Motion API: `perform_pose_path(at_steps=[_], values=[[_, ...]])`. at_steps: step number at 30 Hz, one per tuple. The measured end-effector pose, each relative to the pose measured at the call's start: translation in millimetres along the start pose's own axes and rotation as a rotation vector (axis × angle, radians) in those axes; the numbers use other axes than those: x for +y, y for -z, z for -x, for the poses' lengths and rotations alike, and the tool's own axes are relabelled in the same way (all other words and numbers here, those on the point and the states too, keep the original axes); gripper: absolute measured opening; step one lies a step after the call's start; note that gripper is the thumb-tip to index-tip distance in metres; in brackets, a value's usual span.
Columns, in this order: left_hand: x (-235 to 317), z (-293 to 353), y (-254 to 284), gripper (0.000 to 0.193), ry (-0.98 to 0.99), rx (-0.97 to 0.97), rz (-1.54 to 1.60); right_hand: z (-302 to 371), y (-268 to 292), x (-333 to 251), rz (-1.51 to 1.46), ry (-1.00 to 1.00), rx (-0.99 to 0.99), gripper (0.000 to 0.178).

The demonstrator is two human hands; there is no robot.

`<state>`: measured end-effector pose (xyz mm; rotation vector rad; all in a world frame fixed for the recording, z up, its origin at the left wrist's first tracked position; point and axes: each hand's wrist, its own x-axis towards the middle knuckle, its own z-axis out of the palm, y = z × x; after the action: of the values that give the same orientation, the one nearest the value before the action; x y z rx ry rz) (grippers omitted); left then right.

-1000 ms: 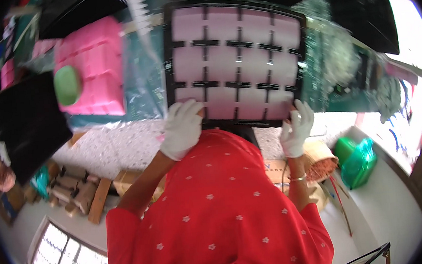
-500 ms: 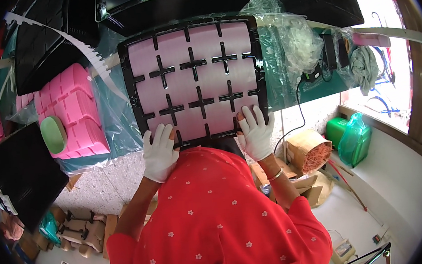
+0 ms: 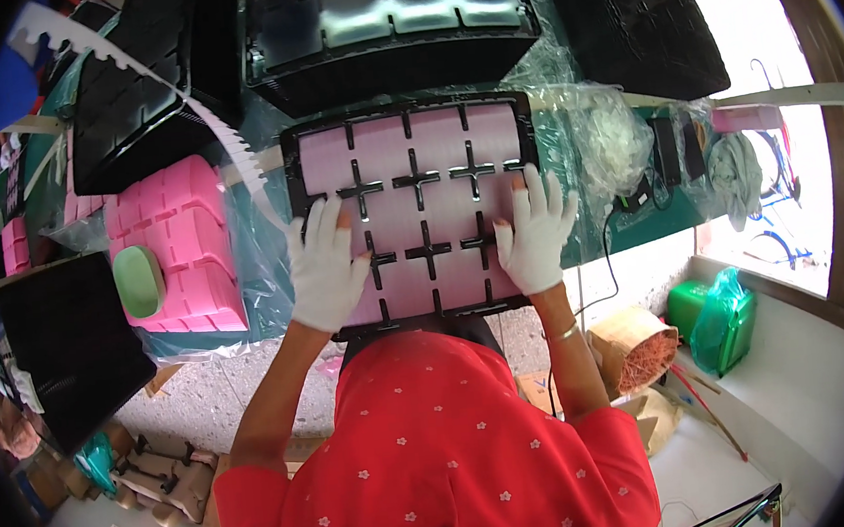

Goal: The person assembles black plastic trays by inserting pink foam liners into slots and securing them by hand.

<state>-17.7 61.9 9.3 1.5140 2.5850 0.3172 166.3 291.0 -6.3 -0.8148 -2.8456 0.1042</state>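
Note:
Just in front of me lies a black moulded tray (image 3: 373, 316) with raised plus-shaped ribs. Several pale pink sheets or pads (image 3: 388, 221) fill the spaces between its ribs. My left hand (image 3: 327, 270), in a white glove with some bare fingertips, rests fingers apart over the tray's left edge. Over the right edge lies my right hand (image 3: 536, 243), gloved likewise, its fingers stretched and spread. Neither hand holds anything. The gloves hide parts of both side edges.
Bright pink moulded pieces (image 3: 194, 238) are stacked at the left, with a green oval dish (image 3: 139, 281) on top. Black stacked trays (image 3: 395, 65) stand behind. A white notched strip (image 3: 220, 131) curves across the left. Clear plastic (image 3: 613, 146) lies bunched at the right.
Both hands have moved up from the tray's near corners along its side edges. The whole scene has shifted lower and slightly right in the picture.

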Motion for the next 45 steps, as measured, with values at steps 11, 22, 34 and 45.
perform_pose_path(at_steps=[11,22,34,45], values=[[-32.3,-60.6,-44.1,0.085,0.106,-0.112,-0.267,-69.8,-45.7,5.0,0.141,0.102,-0.14,0.064],[-16.5,-22.3,-20.3,0.082,0.249,-0.085,-0.21,-16.6,-16.2,31.9,-0.014,0.087,0.058,0.059],[10.0,27.9,-49.8,0.083,0.082,-0.242,-0.21,30.0,-19.2,0.7,-0.027,0.094,-0.31,0.061],[9.7,108.1,-43.0,0.064,-0.138,-0.31,0.121,112.6,0.9,11.3,-0.06,0.166,-0.436,0.061]])
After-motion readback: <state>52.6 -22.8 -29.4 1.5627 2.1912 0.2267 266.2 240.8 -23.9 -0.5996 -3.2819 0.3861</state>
